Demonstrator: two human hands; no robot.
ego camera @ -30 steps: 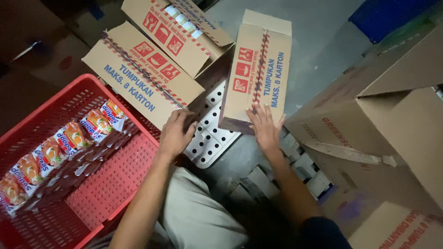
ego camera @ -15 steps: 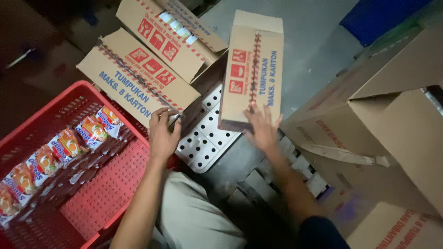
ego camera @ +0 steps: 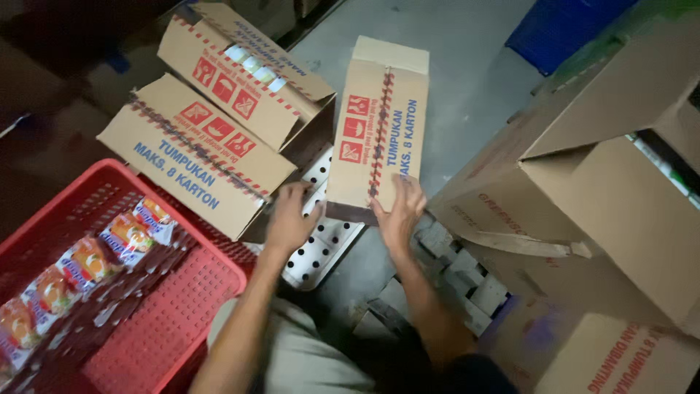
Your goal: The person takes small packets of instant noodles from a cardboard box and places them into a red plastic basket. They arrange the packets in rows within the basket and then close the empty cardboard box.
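A closed brown carton [ego camera: 379, 124] sealed with red-and-white tape lies on the grey floor in front of me. My right hand [ego camera: 399, 210] grips its near end, fingers spread over the top face. My left hand [ego camera: 292, 217] sits palm down at the carton's near left corner, with the thumb against the corner and the fingers apart over a white perforated plate [ego camera: 321, 252]. Neither hand holds anything else.
A red plastic crate [ego camera: 182, 306] with a row of orange snack packets [ego camera: 87, 263] stands at the left. Two more cartons [ego camera: 197, 153] lie behind it, one open. Large open cartons [ego camera: 612, 182] crowd the right, and a blue bin [ego camera: 561, 29] stands at the back.
My left hand has slid right, from the crate's corner to the taped carton's near left corner. My right hand has stayed on the carton's near end.
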